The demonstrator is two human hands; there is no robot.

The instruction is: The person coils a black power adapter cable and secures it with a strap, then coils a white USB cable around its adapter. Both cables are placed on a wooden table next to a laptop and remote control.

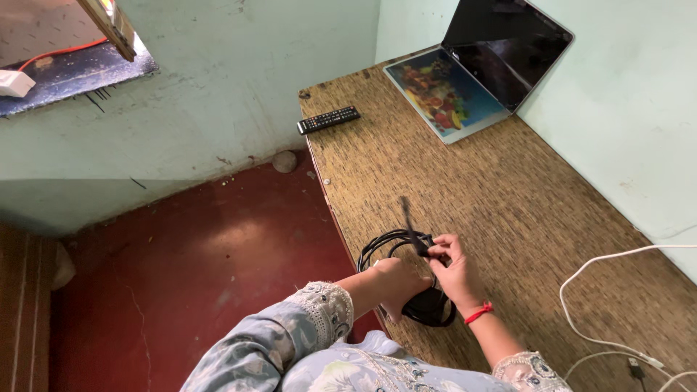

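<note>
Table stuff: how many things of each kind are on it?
Laptop: 1
Remote control: 1
Black coiled cable, held by left hand and right hand: 1
White cable: 1
Total: 4

A pale green room corner with a woven-topped bench and a dark red floor.

The long bench with a straw-coloured woven surface [508,203] runs along the pale green plastered wall [632,94] on the right. A second scuffed pale green wall [218,94] meets it at the corner, stained along its foot. Below lies the glossy dark red cement floor [210,268], catching a soft patch of daylight. At upper left, a dark blue window ledge [72,76] sits beside a tilted wooden frame piece [109,25].
</note>
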